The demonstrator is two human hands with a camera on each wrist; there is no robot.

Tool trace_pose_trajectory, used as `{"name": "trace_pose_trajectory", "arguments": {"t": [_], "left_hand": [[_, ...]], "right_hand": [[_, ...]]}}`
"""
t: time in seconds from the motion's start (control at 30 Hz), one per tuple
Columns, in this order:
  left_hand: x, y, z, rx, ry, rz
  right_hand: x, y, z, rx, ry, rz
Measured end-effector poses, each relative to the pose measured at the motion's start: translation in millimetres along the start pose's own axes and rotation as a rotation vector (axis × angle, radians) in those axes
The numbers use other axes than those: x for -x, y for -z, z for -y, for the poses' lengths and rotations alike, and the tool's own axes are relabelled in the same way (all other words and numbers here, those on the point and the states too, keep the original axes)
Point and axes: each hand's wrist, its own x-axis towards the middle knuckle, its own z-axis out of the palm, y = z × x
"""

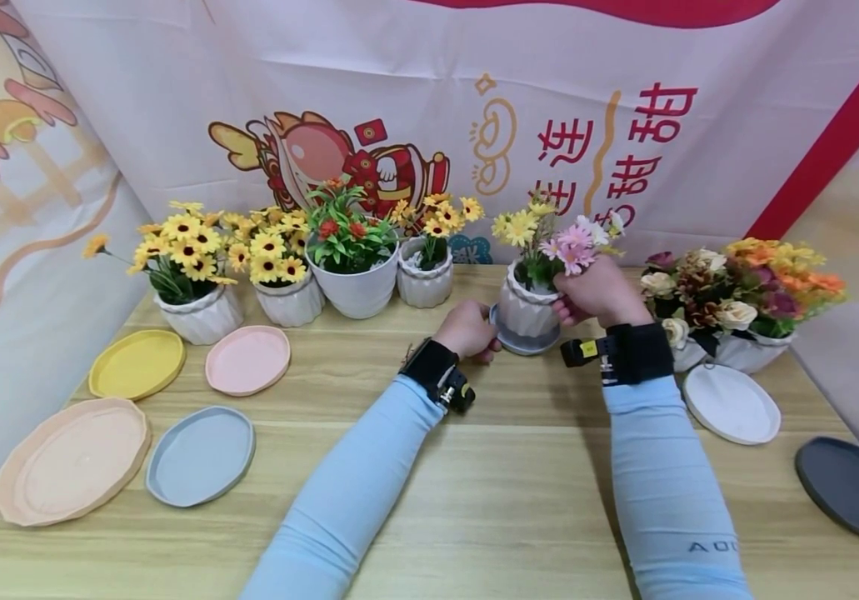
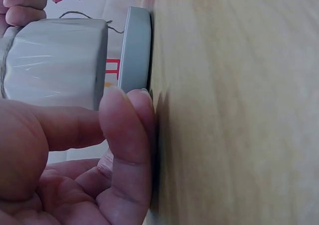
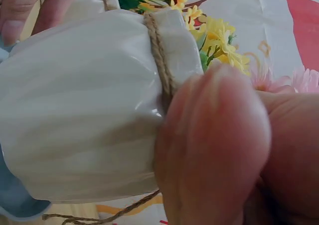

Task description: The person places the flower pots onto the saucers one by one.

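A white ceramic flowerpot point(image 1: 526, 310) with twine below its rim bears pink, white and yellow artificial flowers point(image 1: 573, 247). My right hand point(image 1: 600, 293) grips it at the rim, on the right side. Beneath the pot lies a grey-blue saucer point(image 1: 528, 344), flat on the table. In the left wrist view a narrow gap shows between the pot's base point(image 2: 97, 60) and the saucer point(image 2: 135, 51). The fingertips of my left hand point(image 1: 468, 330) pinch the saucer's left edge. The right wrist view shows my right fingers point(image 3: 214, 135) against the twine; the pot hides part of the saucer.
Several potted flowers, among them a red-flowered plant point(image 1: 354, 279), line the back left. Rose pots point(image 1: 751, 354) stand at right. Yellow point(image 1: 137, 364), pink point(image 1: 247, 360), peach point(image 1: 72, 462) and blue point(image 1: 200, 456) saucers lie left; white point(image 1: 731, 403) and dark grey point(image 1: 852, 487) ones right.
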Motion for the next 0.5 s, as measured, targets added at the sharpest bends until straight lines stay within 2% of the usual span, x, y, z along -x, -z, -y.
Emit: {"name": "trace_pose_trajectory", "arguments": {"t": [0.23,0.5], "left_hand": [[6.3,2.2,-1.7,0.044,-0.009,0.022],[8.0,2.7,-2.7,0.04,-0.011,0.025]], "right_hand": [[-2.3,-1.9,-4.3,0.002,-0.007,0.025],[-5.4,-3.0,-9.0,0.016,0.001,0.044]]}}
